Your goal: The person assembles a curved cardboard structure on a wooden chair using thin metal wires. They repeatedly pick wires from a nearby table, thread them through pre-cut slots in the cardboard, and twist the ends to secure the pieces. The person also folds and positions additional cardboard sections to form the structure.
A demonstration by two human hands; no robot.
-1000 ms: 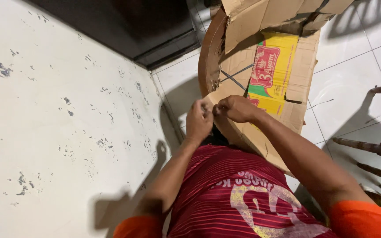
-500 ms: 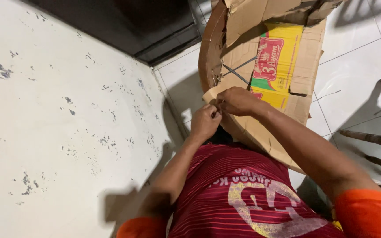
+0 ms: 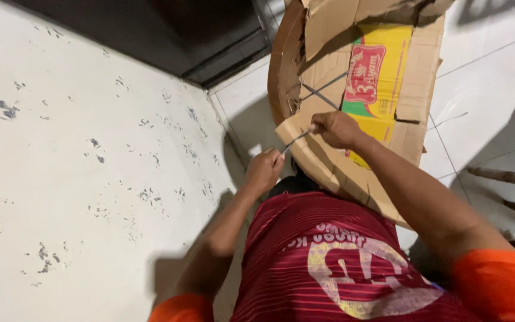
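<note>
I log one shirt (image 3: 329, 262): dark red body with fine horizontal ribbing, a large cream and yellow printed emblem with curved lettering across the chest. Sleeves (image 3: 496, 280) are short and bright orange, ending above the elbows. I note both forearms bare, with no watch, rings or gloves on either hand.

A floor (image 3: 484, 71) of large white tiles with thin dark grout lines is seen at upper right. A flattened brown cardboard sheet (image 3: 323, 167) with a yellow, red and green printed panel is laid on it. Dark wooden furniture legs (image 3: 508, 177) are stood on the tiles at the right edge.
</note>
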